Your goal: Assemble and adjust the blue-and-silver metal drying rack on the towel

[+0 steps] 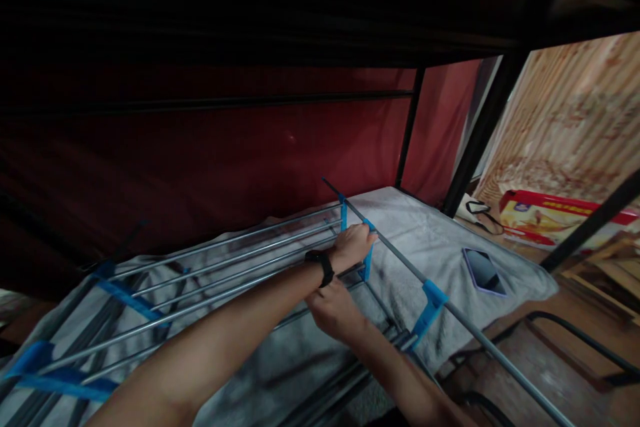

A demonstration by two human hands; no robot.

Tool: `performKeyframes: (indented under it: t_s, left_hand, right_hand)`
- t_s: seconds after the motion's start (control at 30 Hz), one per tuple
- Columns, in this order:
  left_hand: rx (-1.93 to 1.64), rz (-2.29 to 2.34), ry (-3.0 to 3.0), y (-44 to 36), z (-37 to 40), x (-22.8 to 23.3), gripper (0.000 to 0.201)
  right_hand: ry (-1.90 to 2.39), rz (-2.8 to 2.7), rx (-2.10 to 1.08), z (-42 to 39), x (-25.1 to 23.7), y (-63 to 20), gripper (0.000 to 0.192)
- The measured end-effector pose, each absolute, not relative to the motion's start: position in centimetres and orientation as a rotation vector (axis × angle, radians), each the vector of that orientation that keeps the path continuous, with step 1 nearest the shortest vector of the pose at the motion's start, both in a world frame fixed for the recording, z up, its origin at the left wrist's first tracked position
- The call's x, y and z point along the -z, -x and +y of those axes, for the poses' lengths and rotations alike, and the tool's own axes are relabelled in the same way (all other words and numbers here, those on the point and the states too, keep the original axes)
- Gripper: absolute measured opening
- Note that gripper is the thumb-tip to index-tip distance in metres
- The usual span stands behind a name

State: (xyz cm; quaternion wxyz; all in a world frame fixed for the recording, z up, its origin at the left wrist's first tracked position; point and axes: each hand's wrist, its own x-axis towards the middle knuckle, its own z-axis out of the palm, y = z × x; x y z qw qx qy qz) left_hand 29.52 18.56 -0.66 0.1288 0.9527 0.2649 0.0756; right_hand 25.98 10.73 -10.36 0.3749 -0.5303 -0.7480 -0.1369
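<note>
Left hand (pixel 353 245) extended forward, fingers curled shut, watch on wrist. Right hand (pixel 334 310) just below, knuckles up, fingers hidden.

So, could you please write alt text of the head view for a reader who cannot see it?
Two bare hands work on a metal rack with blue plastic joints lying on a grey blanket: the left hand, a black band at its wrist, grips a blue joint on a rod, and the right hand sits just below it. A phone lies on the blanket to the right.

One head-worn camera looks forward and down, close over a bed (pixel 440 240) beneath a bunk frame.
</note>
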Motion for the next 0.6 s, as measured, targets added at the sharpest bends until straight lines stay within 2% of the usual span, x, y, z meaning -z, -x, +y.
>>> performKeyframes:
  t_s: [0.1,0.23,0.37,0.6]
  left_hand:
    - [-0.182,0.762,-2.760,-29.4,18.3,0.3,0.031]
    - [-0.144,0.781,-2.680,-29.4,17.9,0.3,0.028]
    - [-0.109,0.817,-2.664,-29.5,18.0,0.4,0.031]
    - [-0.098,0.786,-2.726,-29.7,19.1,0.5,0.030]
  right_hand:
    - [1.433,-1.361,0.245,8.6,12.5,-29.6,0.026]
    - [1.578,-0.800,0.196,7.9,12.7,-34.7,0.025]
    - [1.555,-0.949,0.053,9.8,11.1,-37.4,0.038]
    - [1.540,-1.042,-0.110,12.3,10.6,-38.4,0.029]
